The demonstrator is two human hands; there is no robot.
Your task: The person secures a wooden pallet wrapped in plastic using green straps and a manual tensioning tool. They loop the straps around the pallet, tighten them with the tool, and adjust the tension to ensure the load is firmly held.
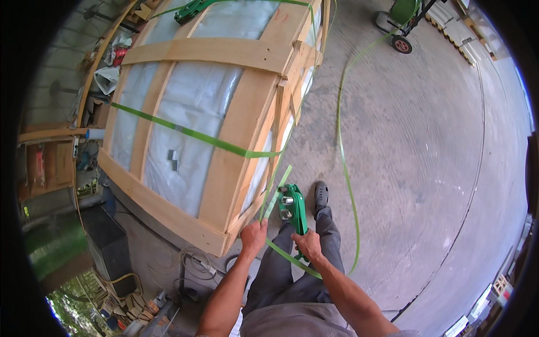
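Beside the near right corner of a wooden crate (227,129), my left hand (254,236) is closed around green strapping (271,201). My right hand (307,244) grips the handle of a green strapping tool (296,209), held in front of my legs with its metal parts uppermost. The strap passes by the tool's head and loops on to the right across the floor. Another green band (193,133) runs across the crate top. Two small metal strap seals (173,160) lie on the crate's clear plastic wrapping. A second green tool (191,11) rests at the crate's far end.
Far right stands a wheeled strap cart (401,25) with a green coil, its strap (339,106) trailing over the concrete floor (415,157). Cables (196,261) lie below the crate's near edge. A black box (115,241) and cluttered shelving (48,163) stand at left.
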